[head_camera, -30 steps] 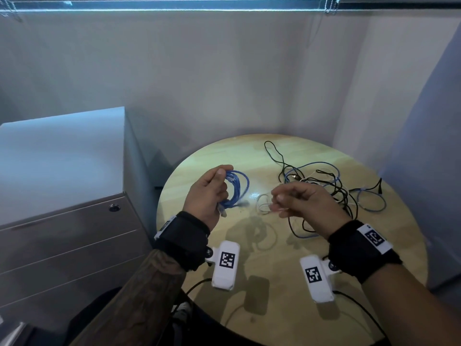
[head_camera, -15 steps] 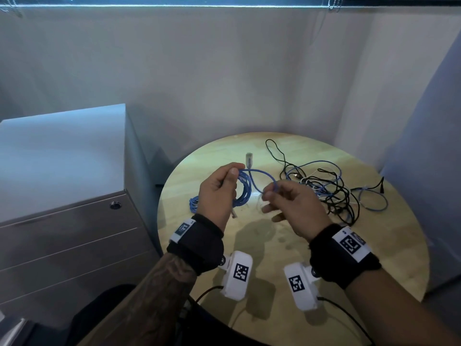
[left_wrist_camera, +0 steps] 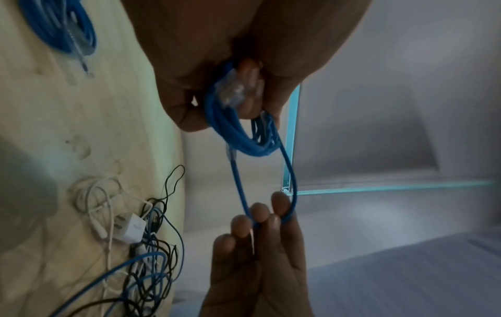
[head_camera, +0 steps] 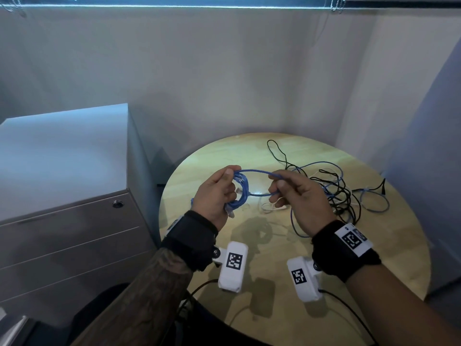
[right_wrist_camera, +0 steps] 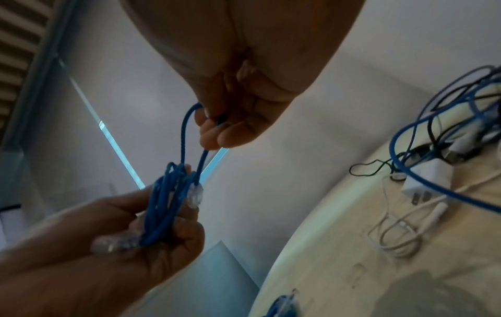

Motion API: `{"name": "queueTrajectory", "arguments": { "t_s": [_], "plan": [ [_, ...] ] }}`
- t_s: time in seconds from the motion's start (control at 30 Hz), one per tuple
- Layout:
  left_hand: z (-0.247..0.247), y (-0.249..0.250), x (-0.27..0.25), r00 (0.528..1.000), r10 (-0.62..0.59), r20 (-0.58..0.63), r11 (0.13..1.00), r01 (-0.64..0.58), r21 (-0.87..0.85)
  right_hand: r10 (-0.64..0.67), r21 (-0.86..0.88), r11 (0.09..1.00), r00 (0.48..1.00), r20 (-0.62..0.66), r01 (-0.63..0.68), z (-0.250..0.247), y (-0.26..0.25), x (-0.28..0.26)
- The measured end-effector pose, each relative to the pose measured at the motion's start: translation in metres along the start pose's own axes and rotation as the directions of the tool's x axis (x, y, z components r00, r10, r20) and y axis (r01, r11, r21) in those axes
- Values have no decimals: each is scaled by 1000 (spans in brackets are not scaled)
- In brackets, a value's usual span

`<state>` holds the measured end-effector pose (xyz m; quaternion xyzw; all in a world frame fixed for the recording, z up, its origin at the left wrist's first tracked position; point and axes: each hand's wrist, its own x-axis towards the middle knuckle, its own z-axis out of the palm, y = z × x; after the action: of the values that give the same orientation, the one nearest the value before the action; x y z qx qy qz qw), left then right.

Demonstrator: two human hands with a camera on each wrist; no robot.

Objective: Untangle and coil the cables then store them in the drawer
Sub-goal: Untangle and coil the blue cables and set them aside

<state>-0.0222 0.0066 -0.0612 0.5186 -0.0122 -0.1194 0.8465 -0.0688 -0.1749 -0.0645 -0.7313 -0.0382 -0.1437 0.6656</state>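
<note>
Above the table (head_camera: 287, 275), left hand (head_camera: 215, 196) grips the blue coil (head_camera: 240, 193); right hand (head_camera: 303, 198) fingers pinch its loop.

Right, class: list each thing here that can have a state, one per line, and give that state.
Blue cable: coiled, with one loop drawn out to the right.
Left hand: grips the coil.
Right hand: pinches the drawn-out loop.
Cable pile: tangled, lying on the table.
White cable: loosely looped, on the table.
Second blue coil: coiled, on the table.
Cabinet drawers: closed.
</note>
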Motion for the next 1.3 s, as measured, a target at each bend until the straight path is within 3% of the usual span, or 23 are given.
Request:
{"name": "queueTrajectory", "arguments": {
  "t_s": [0.1,0.2,0.3,0.5,0.6,0.83,0.9,1.03,1.1,1.2,1.3],
  "plan": [
    [0,2,-2,988,-105,109,993,110,-39,25,127,992,999,-48,-19,-3,-1,4],
    [2,5,-9,913,-270,306,946,311,-96,55,218,975,995,-85,-35,-8,-3,7],
    [6,6,-15,860,-302,411,913,384,-135,59,234,972,991,-120,-29,-9,-4,7],
    [9,11,-13,906,-232,353,939,303,-160,45,261,965,991,-125,-11,-3,-7,5],
    [12,9,-16,902,-228,367,936,306,-171,89,224,972,991,-96,-66,7,-1,-1],
    [8,6,-11,917,-222,332,918,311,-245,174,265,956,972,-159,-128,20,-1,-6],
    [9,4,-10,934,-185,306,939,260,-225,200,277,949,968,-154,-152,23,-4,-7],
    [11,-7,-4,993,26,112,1000,-27,4,151,186,974,982,-114,-128,26,-12,-11],
    [14,-12,-6,988,150,42,977,-155,149,54,29,998,997,-48,-53,31,-13,-15],
    [21,-16,-14,966,254,39,937,-256,238,-11,-132,991,999,53,18,42,-10,-22],
    [29,-21,-18,964,257,70,935,-266,234,5,-175,984,998,-59,-16,46,-9,-17]
  ]
}}
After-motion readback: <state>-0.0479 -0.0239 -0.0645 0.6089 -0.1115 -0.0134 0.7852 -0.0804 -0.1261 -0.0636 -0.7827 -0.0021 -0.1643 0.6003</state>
